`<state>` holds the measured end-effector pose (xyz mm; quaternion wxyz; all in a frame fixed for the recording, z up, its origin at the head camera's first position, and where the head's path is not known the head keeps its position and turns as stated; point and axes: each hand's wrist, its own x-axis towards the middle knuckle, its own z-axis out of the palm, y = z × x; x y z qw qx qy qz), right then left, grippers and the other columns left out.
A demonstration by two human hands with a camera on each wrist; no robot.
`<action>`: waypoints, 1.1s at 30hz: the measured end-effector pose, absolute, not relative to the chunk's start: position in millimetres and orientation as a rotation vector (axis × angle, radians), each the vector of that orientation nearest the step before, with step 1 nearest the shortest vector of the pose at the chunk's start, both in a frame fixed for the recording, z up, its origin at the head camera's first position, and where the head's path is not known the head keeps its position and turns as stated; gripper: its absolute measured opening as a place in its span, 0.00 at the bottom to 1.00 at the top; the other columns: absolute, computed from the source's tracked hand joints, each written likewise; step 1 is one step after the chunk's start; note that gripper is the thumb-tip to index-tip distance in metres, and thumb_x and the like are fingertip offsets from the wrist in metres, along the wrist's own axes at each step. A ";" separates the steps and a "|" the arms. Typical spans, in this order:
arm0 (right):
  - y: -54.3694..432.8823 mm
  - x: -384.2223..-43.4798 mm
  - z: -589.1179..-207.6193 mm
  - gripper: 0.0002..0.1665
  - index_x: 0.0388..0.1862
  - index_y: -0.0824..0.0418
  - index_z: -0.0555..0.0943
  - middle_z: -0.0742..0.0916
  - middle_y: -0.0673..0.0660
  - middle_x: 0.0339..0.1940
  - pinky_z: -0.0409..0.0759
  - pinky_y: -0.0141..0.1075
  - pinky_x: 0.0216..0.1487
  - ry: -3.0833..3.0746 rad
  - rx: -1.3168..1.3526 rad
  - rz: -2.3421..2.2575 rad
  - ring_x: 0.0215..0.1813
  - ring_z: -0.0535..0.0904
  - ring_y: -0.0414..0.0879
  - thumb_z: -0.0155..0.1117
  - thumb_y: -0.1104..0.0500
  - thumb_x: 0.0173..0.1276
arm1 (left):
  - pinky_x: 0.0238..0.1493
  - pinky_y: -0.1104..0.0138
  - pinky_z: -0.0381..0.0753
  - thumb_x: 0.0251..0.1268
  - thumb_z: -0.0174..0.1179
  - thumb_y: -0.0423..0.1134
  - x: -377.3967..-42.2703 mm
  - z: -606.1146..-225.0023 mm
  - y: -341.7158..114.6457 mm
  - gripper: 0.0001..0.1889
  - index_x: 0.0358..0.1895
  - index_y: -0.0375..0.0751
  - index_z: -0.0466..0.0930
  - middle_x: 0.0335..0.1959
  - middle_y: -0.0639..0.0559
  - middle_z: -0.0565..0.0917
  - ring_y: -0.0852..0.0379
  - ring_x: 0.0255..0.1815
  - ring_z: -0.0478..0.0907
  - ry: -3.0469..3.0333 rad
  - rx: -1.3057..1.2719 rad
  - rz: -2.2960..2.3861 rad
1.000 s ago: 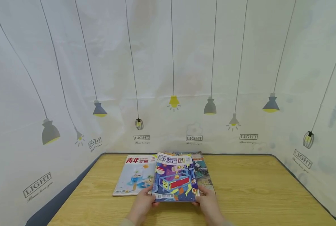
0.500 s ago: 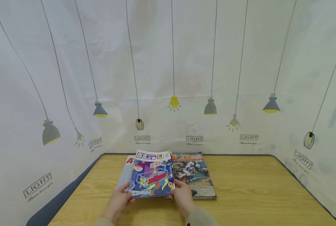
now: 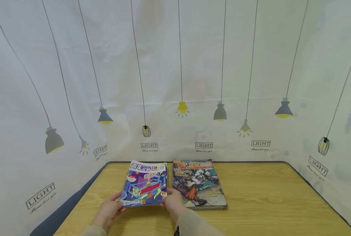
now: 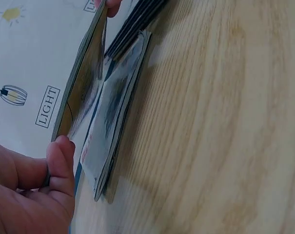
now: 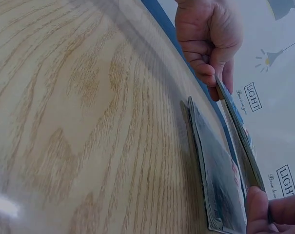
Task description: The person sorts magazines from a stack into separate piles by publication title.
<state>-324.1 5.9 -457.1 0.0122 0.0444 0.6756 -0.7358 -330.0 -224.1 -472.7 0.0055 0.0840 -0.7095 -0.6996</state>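
Both hands hold a purple magazine [image 3: 144,185] by its near corners in the head view. Its left corner is pinched by my left hand [image 3: 109,208], its right corner by my right hand [image 3: 175,201]. The wrist views show the held magazine [image 4: 81,80] raised and tilted over another magazine [image 5: 218,170] lying on the table. That lower magazine is hidden from the head camera. In the left wrist view, the thumb and fingers of my left hand [image 4: 37,187] close on the edge.
Just right of my right hand, a magazine [image 3: 199,183] with a dark illustrated cover lies on the wooden table [image 3: 267,200]. More than one layer shows at its near edge. A white curtain [image 3: 175,65] printed with lamps surrounds the table's back and sides.
Both hands have carried the purple magazine left, from over the dark illustrated magazine to over the light-blue one, which it now covers. The dark illustrated cover is now fully exposed.
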 end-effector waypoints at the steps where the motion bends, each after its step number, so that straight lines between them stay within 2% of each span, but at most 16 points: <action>1: 4.4 -324.4 -458.2 0.35 0.60 0.80 0.70 0.84 0.65 0.43 0.81 0.32 0.30 2.109 0.136 -2.291 0.34 0.81 0.46 0.45 0.83 0.48 | 0.30 0.72 0.81 0.62 0.43 0.17 -330.4 -473.2 -225.4 0.29 0.69 0.19 0.54 0.36 0.43 0.78 0.58 0.29 0.77 -2.226 0.266 -2.193; 4: 1.8 -325.2 -461.2 0.33 0.59 0.81 0.70 0.83 0.65 0.41 0.82 0.31 0.29 2.120 0.145 -2.284 0.32 0.81 0.45 0.45 0.83 0.49 | 0.30 0.72 0.81 0.62 0.44 0.17 -331.6 -474.4 -227.9 0.29 0.68 0.18 0.54 0.34 0.44 0.78 0.59 0.28 0.77 -2.240 0.271 -2.195; 6: 0.9 -325.8 -463.5 0.32 0.59 0.82 0.69 0.83 0.64 0.39 0.81 0.30 0.26 2.122 0.167 -2.268 0.28 0.80 0.43 0.46 0.83 0.50 | 0.30 0.72 0.81 0.61 0.44 0.16 -332.6 -475.1 -228.9 0.29 0.68 0.17 0.54 0.33 0.44 0.79 0.59 0.27 0.77 -2.253 0.277 -2.192; 12: -1.4 -326.7 -469.0 0.30 0.61 0.83 0.65 0.83 0.64 0.34 0.73 0.25 0.17 2.146 0.244 -2.195 0.16 0.75 0.39 0.53 0.80 0.56 | 0.29 0.72 0.81 0.62 0.45 0.19 -336.3 -477.5 -233.0 0.26 0.64 0.14 0.55 0.31 0.44 0.78 0.60 0.24 0.77 -2.321 0.337 -2.164; 16: -4.6 -326.3 -469.6 0.29 0.59 0.85 0.65 0.81 0.65 0.35 0.75 0.25 0.18 2.149 0.247 -2.201 0.16 0.75 0.39 0.55 0.81 0.55 | 0.27 0.73 0.79 0.63 0.46 0.20 -339.4 -482.3 -236.6 0.22 0.59 0.11 0.58 0.29 0.44 0.77 0.60 0.22 0.75 -2.372 0.338 -2.086; 24: -7.4 -324.4 -469.7 0.29 0.58 0.88 0.64 0.80 0.68 0.36 0.78 0.25 0.21 2.143 0.183 -2.168 0.18 0.76 0.39 0.52 0.83 0.53 | 0.31 0.70 0.80 0.65 0.51 0.23 -341.7 -486.8 -242.9 0.17 0.53 0.12 0.67 0.34 0.39 0.78 0.58 0.29 0.75 -2.469 0.351 -1.888; 26: -7.1 -323.6 -469.4 0.28 0.57 0.87 0.66 0.80 0.66 0.37 0.78 0.25 0.22 2.182 0.181 -2.118 0.20 0.76 0.40 0.53 0.83 0.53 | 0.32 0.69 0.81 0.65 0.52 0.24 -341.7 -487.2 -244.7 0.16 0.51 0.12 0.68 0.35 0.37 0.78 0.58 0.30 0.76 -2.511 0.374 -1.840; 33: -3.8 -318.6 -460.1 0.13 0.38 0.79 0.77 0.79 0.60 0.33 0.83 0.31 0.26 2.305 0.147 -1.908 0.29 0.80 0.47 0.54 0.80 0.53 | 0.31 0.67 0.76 0.66 0.52 0.28 -344.0 -487.6 -249.5 0.17 0.51 0.14 0.71 0.34 0.39 0.78 0.54 0.31 0.74 -2.638 0.409 -1.699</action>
